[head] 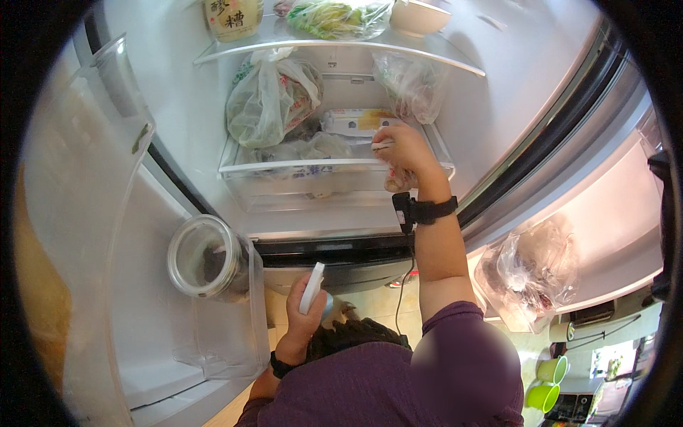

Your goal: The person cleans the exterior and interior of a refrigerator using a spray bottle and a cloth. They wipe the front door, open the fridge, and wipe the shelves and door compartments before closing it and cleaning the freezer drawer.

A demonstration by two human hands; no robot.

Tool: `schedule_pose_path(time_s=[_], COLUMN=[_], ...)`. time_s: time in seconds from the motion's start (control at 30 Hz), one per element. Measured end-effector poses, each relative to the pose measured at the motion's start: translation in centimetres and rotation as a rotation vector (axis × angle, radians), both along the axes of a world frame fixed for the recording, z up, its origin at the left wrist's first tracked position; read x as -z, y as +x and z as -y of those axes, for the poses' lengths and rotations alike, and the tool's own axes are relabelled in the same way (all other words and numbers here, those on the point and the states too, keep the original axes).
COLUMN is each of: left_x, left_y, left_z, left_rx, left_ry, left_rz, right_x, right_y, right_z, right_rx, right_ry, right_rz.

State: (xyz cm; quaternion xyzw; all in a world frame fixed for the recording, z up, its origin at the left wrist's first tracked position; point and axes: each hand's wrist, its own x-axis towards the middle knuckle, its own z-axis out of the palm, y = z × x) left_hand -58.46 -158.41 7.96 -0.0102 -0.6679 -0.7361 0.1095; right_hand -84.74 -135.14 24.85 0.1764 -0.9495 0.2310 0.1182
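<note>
My right hand [406, 148] is over the front right corner of a clear refrigerator drawer [283, 187]. Its fingers pinch something thin and white, and a small plastic bag [399, 181] with red print hangs just below the palm. Lower down, outside the shelves, my left hand [305, 315] grips a white plastic spray bottle [312, 288]; only its narrow white head and a bluish bit show clearly. Behind my right hand lies a white package [352, 123] with a yellow patch. A knotted plastic bag [275, 101] fills the drawer's left side, and another bag [413, 88] stands at its back right.
Above, a glass shelf [341, 45] bears a tub [232, 21], bagged greens [339, 18] and a bowl [420, 18]. The open left door's bin holds a lidded jar [203, 259]. A plastic bag [528, 272] sits in the right door. A cable [404, 299] trails from my right wrist.
</note>
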Motion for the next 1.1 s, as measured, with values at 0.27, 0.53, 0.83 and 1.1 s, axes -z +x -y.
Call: schedule_pose_path(time_s=[0.27, 0.53, 0.83, 1.1], left_x=[-0.3, -0.1, -0.1, -0.1], left_y=[-0.5, -0.3, 0.1, 0.3], left_z=[-0.1, -0.7, -0.1, -0.5], left_rx=[0.057, 0.059, 0.046, 0.025], left_ry=[-0.024, -0.007, -0.007, -0.030], left_rz=[-0.056, -0.040, -0.020, -0.013], right_x=[0.7, 0.0, 1.3, 3.1], right_y=[-0.4, -0.6, 1.5, 3.4], right_z=[-0.2, 0.2, 1.3, 4.7], right_rx=[-0.026, -0.059, 0.049, -0.221], right_ry=[0.080, 0.105, -0.725, 0.005], right_rz=[-0.070, -0.052, -0.053, -0.345])
